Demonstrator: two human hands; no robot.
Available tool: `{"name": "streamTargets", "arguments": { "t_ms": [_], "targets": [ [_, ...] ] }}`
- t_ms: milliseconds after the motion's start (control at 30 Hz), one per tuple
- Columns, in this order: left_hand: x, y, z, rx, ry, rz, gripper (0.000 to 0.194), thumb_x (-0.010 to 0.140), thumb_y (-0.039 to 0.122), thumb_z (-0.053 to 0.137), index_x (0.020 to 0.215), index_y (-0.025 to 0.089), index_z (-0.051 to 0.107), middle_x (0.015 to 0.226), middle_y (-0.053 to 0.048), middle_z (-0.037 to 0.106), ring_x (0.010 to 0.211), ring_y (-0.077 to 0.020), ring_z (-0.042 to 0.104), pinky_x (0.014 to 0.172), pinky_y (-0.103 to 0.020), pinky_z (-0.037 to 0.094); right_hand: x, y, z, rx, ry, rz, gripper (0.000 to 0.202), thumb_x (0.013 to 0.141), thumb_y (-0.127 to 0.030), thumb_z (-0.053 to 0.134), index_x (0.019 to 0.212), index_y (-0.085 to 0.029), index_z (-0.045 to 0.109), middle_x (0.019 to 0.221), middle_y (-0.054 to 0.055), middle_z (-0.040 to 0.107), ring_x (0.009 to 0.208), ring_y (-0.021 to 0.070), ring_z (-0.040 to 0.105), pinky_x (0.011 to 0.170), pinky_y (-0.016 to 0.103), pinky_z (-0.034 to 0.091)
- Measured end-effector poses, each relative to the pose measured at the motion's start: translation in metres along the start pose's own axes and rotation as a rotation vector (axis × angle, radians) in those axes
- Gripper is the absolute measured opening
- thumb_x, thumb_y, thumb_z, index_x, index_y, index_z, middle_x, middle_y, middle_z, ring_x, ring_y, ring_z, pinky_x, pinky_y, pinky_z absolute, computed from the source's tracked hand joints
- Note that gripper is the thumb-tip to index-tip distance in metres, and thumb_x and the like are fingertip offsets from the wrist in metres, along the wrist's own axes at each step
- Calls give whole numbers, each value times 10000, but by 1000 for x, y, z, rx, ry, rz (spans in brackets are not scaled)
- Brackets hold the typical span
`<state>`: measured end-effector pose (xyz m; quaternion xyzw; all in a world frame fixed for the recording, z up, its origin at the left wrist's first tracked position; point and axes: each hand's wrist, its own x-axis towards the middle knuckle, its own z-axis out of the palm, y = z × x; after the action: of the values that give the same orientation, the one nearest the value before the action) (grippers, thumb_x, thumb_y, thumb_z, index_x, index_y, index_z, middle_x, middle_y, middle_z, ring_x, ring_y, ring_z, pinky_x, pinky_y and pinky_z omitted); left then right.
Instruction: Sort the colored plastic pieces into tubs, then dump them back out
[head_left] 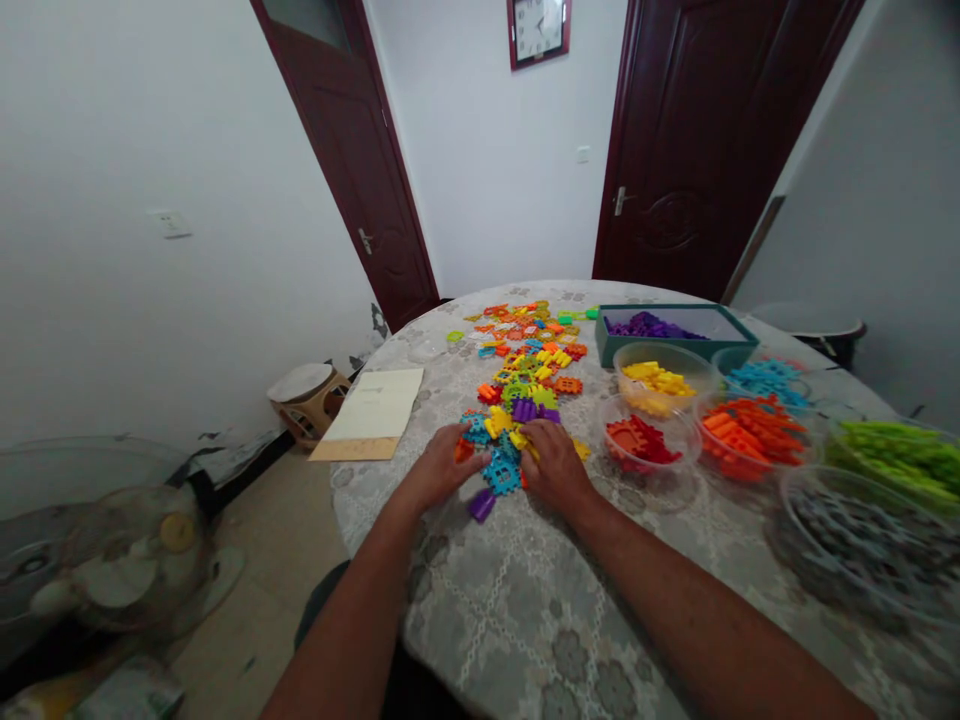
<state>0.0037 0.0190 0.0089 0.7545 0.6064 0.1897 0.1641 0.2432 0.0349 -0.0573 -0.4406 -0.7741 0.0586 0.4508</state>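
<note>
A long heap of coloured plastic interlocking building pieces (525, 365) runs down the middle of the table. At its near end my left hand (442, 465) rests with thumb and fingers apart. An orange piece (464, 449) shows in the gap between them, beside blue gear-edged pieces (501, 472). My right hand (556, 462) is curled at the heap's right side, its fingertips closed around a yellow piece (519, 438) and partly hiding it. Purple pieces (525, 409) lie just beyond that hand. A single purple piece (481, 505) sits on the tablecloth between my wrists.
On the right stand clear bowls of yellow (658, 380), red (641, 440), orange (754, 435), blue (769, 380), green (900, 455) and grey pieces (877, 540). A green box (604, 345) holds purple pieces. A paper pad (375, 405) lies at the left table edge.
</note>
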Motion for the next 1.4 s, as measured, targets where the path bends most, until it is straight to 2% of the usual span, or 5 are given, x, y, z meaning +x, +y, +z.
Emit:
{"name": "streamTargets", "arguments": {
  "t_ms": [200,400,767,1067,1400],
  "targets": [
    [-40,-20,18,136,-40,95,1143,683,656,903,1636,284,394,1736,-176,338,1614,-395,300,1296,-586,291,5,-6,-7,220,19,-12,383,909,-90,480,1243,-174,648,1254,143,690,1211,268,622,1119,469,496],
    [-27,-14,35,239,55,108,927,849,703,738,1611,277,425,1692,-190,393,1577,-409,347,1260,-614,320,9,-4,-17,287,107,185,387,894,-93,435,1141,-219,705,1165,97,718,1145,244,661,1067,432,524],
    [0,22,36,307,106,86,844,872,760,657,1523,241,517,1500,-205,553,1380,-422,515,1147,-576,438,6,-4,-19,245,46,228,336,884,-130,442,1054,-211,720,1072,83,737,1028,238,685,958,387,548],
    [-1,25,37,237,205,231,779,884,623,736,1560,327,487,1707,-130,358,1609,-418,252,1306,-625,226,4,1,-14,460,120,442,327,916,-207,447,1112,-226,709,1108,75,728,1058,243,693,921,416,623],
    [8,46,43,247,178,251,442,918,428,704,1324,257,672,1605,-141,493,1580,-407,292,1308,-617,223,18,-18,-40,220,-9,265,324,925,-161,455,1118,-228,707,1096,63,741,1015,230,697,931,382,566]
  ]
}}
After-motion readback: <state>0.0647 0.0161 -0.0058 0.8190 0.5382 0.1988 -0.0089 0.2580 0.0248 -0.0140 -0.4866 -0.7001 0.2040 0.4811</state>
